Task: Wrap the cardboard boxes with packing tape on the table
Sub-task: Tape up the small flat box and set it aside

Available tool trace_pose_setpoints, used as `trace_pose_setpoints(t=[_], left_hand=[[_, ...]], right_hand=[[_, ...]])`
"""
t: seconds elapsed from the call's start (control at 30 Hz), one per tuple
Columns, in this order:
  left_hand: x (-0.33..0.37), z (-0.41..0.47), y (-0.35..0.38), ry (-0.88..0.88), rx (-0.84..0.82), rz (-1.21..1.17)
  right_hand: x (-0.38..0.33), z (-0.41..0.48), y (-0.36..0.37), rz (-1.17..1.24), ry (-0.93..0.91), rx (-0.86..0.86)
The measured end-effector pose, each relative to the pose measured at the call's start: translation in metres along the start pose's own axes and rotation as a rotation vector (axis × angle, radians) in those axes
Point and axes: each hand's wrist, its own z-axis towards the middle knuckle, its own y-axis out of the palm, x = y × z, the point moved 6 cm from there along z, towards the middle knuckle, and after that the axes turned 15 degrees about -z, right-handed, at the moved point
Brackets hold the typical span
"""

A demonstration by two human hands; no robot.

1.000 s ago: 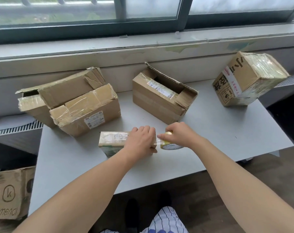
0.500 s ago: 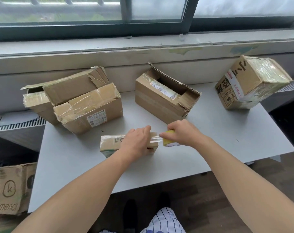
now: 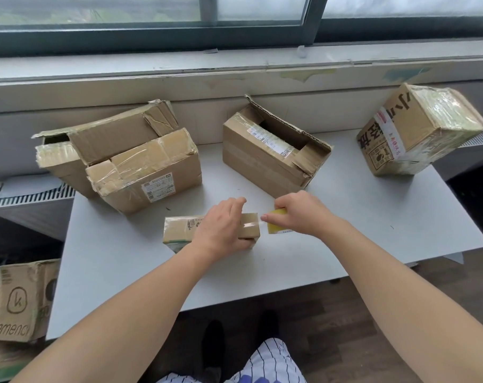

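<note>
Left hand (image 3: pixel 221 230) grips the small box (image 3: pixel 179 230) near the table's (image 3: pixel 359 230) front edge; right hand (image 3: pixel 298 217), curled round the tape roll (image 3: pixel 276 224), should draw the strip (image 3: pixel 251 224) taut and level.

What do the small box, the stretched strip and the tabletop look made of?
Small box: matte brown cardboard, glossy film over its left end. Strip: clear shiny plastic tape, glare shows. Tabletop: smooth pale grey, perhaps laminate or painted board.
</note>
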Motion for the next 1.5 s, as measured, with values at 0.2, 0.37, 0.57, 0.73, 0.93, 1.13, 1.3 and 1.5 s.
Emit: trace_pose_setpoints(t=[0.2,0.37,0.57,0.73,0.93,1.13,1.3,1.5], left_hand=[[0.000,-0.002,0.014,0.099,-0.031,0.351],[0.005,0.000,0.018,0.099,-0.030,0.496],[0.011,0.007,0.019,-0.064,-0.125,0.500],[0.031,0.028,0.036,-0.071,-0.271,0.463],[0.039,0.037,-0.033,-0.017,-0.095,-0.089],[0.011,0.004,-0.100,-0.067,0.151,-0.717],[-0.034,-0.027,-0.111,-0.218,0.200,-0.813],[-0.076,-0.056,-0.124,-0.284,0.233,-0.865]], right_hand=[[0.005,0.007,0.032,0.146,0.000,-0.060],[0.005,0.014,0.049,0.269,-0.040,-0.108],[0.006,0.018,0.059,0.314,-0.048,-0.121],[0.010,0.013,0.061,0.329,0.028,-0.090],[0.014,0.001,-0.025,0.636,0.062,0.109],[-0.052,-0.004,-0.124,0.724,-0.227,0.165],[-0.107,0.013,-0.119,0.334,-0.305,0.134],[-0.069,0.019,-0.113,0.152,-0.182,0.054]])
